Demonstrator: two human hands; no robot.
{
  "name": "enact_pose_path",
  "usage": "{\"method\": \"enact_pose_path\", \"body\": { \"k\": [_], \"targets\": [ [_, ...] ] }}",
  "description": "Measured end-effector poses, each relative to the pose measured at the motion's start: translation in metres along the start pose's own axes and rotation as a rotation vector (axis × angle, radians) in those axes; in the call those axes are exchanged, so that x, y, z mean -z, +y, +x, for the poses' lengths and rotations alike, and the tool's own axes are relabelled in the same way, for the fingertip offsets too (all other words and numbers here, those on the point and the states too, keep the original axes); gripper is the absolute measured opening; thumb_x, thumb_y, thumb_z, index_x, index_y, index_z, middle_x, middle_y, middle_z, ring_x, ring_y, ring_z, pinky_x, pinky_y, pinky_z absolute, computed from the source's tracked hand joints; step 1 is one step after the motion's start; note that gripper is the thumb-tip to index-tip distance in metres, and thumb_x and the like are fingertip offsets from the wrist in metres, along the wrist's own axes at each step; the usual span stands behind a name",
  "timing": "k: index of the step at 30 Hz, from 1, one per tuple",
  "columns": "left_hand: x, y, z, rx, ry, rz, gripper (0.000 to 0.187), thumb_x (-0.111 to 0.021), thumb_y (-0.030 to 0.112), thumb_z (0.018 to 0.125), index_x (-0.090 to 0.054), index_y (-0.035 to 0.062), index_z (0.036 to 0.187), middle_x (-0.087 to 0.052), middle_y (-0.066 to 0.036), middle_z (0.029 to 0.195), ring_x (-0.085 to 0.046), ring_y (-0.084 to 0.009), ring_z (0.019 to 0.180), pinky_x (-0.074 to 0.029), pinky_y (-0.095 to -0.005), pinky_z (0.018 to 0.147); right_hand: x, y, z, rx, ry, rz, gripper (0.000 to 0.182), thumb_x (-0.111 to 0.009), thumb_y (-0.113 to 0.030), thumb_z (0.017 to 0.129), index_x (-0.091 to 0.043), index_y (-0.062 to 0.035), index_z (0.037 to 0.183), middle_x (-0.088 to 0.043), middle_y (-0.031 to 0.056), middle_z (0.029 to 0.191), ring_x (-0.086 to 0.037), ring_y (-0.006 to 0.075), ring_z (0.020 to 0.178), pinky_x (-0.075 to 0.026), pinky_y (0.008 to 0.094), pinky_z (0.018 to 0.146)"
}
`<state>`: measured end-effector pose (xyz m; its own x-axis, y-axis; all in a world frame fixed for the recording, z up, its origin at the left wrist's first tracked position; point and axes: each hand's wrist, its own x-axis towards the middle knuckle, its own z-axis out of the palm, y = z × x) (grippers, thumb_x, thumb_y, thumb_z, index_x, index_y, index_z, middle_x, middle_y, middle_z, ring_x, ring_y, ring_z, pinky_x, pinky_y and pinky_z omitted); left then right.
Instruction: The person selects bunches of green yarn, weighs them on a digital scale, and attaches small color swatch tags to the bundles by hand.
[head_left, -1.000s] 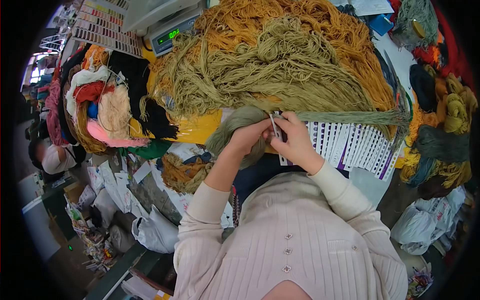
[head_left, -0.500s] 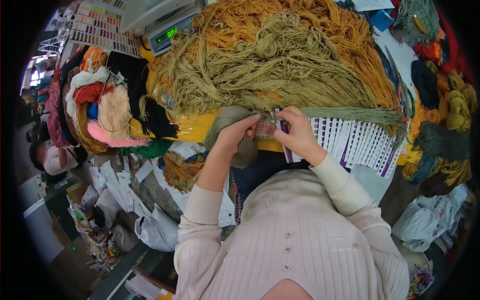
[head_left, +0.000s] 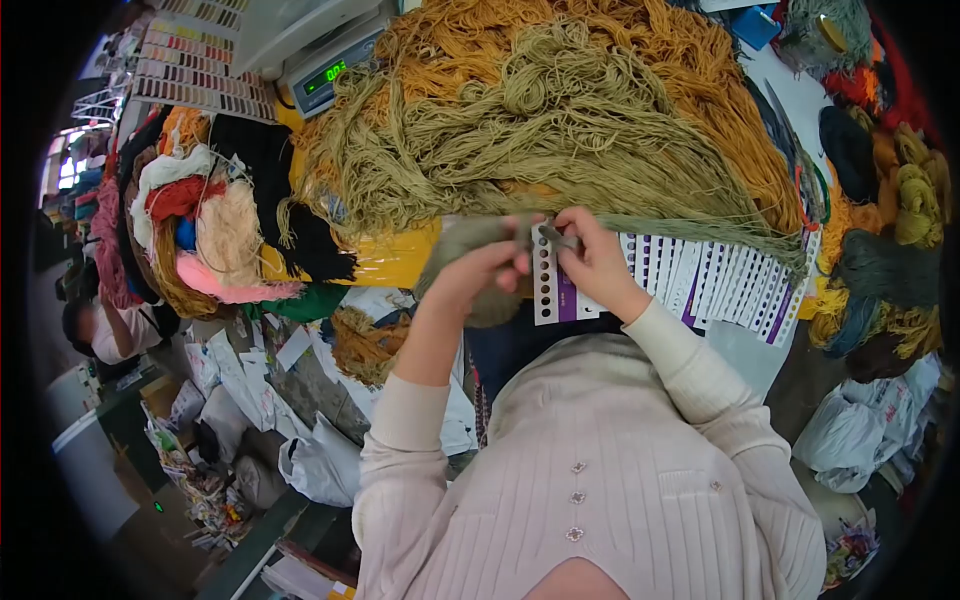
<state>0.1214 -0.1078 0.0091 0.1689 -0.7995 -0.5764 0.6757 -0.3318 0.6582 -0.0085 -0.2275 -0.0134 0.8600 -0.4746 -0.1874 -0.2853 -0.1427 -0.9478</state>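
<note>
My left hand (head_left: 478, 270) is blurred and closed around a grey-green hank of yarn (head_left: 462, 243) at the table's front edge. My right hand (head_left: 594, 260) pinches a strand of that yarn against a white punched sample card (head_left: 546, 285) with a purple stripe. The card hangs upright between both hands. A row of similar cards (head_left: 710, 285) lies fanned out to the right. A long grey-green tail of yarn (head_left: 700, 228) runs right from my hands over those cards.
A big heap of olive yarn (head_left: 540, 130) lies on orange yarn (head_left: 690, 70) behind my hands. A scale (head_left: 330, 70) and colour charts (head_left: 195, 60) stand far left. Mixed yarn bundles (head_left: 200, 225) hang left, others (head_left: 890, 240) right. Another person (head_left: 110, 325) works below left.
My hands shifted slightly up. The sample card, edge-on and half hidden before, now hangs in full view between them. The hank moved up with my left hand.
</note>
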Motion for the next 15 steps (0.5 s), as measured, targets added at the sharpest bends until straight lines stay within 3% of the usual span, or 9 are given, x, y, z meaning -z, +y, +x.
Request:
{"method": "enact_pose_path", "body": {
  "k": [1, 4, 5, 8, 9, 12, 15],
  "targets": [
    [-0.005, -0.004, 0.01, 0.019, 0.035, 0.198, 0.026, -0.048, 0.006, 0.076, -0.047, 0.0033, 0.101, -0.054, -0.003, 0.071, -0.043, -0.0044, 0.047, -0.036, -0.0169, 0.042, 0.001, 0.005, 0.0, 0.032, 0.039, 0.105, 0.021, -0.048, 0.001, 0.068, -0.045, -0.0033, 0.089, -0.049, 0.0043, 0.061, -0.045, 0.0113, 0.05, -0.034, 0.0213, 0.048],
    [-0.005, -0.019, 0.026, 0.166, 0.147, 0.396, 0.026, -0.051, 0.007, 0.075, -0.047, 0.0023, 0.1, -0.054, -0.003, 0.068, -0.048, -0.0061, 0.052, -0.039, -0.0174, 0.046, -0.002, 0.012, 0.003, 0.014, 0.084, 0.327, 0.023, -0.046, 0.004, 0.068, -0.045, -0.0035, 0.09, -0.048, 0.0006, 0.062, -0.043, 0.0073, 0.053, -0.032, 0.02, 0.048],
    [-0.004, -0.022, 0.026, 0.114, 0.169, 0.319, 0.024, -0.053, 0.01, 0.075, -0.047, 0.002, 0.097, -0.053, -0.002, 0.066, -0.045, -0.0063, 0.049, -0.037, -0.0176, 0.045, -0.008, 0.014, 0.004, -0.017, 0.148, 0.545, 0.02, -0.046, 0.005, 0.068, -0.051, -0.0026, 0.087, -0.053, 0.0002, 0.068, -0.046, 0.0073, 0.057, -0.036, 0.0199, 0.052],
    [0.002, -0.013, 0.02, 0.17, 0.23, -0.024, 0.021, -0.052, 0.013, 0.076, -0.048, 0.002, 0.093, -0.05, -0.001, 0.063, -0.042, -0.0055, 0.046, -0.035, -0.017, 0.044, 0.001, 0.013, 0.008, 0.078, 0.128, 0.732, 0.014, -0.048, 0.003, 0.069, -0.057, -0.0014, 0.079, -0.057, 0.0044, 0.077, -0.051, 0.0099, 0.066, -0.039, 0.0218, 0.059],
    [0.008, -0.012, 0.013, 0.163, 0.135, -0.379, 0.015, -0.051, 0.015, 0.078, -0.05, 0.0026, 0.087, -0.048, 0.0, 0.061, -0.038, -0.0049, 0.042, -0.032, -0.0164, 0.042, 0.007, 0.013, 0.011, 0.064, 0.0, 0.811, 0.01, -0.05, 0.002, 0.069, -0.059, -0.0007, 0.073, -0.058, 0.0096, 0.085, -0.053, 0.0138, 0.076, -0.042, 0.0252, 0.066],
    [0.005, -0.009, 0.004, 0.202, -0.034, -0.348, 0.012, -0.049, 0.013, 0.079, -0.052, 0.0026, 0.084, -0.047, 0.0, 0.06, -0.037, -0.0049, 0.041, -0.033, -0.0164, 0.041, 0.001, 0.005, 0.011, -0.038, -0.101, 0.396, 0.011, -0.051, 0.0, 0.069, -0.059, -0.0011, 0.075, -0.056, 0.0129, 0.086, -0.053, 0.0162, 0.079, -0.042, 0.0256, 0.068],
    [-0.003, -0.004, 0.005, 0.231, 0.081, -0.17, 0.013, -0.053, 0.012, 0.076, -0.052, 0.0027, 0.085, -0.051, -0.001, 0.065, -0.039, -0.0056, 0.041, -0.035, -0.0176, 0.041, -0.003, 0.003, 0.013, 0.215, -0.091, -0.148, 0.01, -0.051, 0.0, 0.07, -0.054, 0.0033, 0.078, -0.054, 0.0065, 0.082, -0.051, 0.0151, 0.078, -0.04, 0.024, 0.072]
  ]
}}
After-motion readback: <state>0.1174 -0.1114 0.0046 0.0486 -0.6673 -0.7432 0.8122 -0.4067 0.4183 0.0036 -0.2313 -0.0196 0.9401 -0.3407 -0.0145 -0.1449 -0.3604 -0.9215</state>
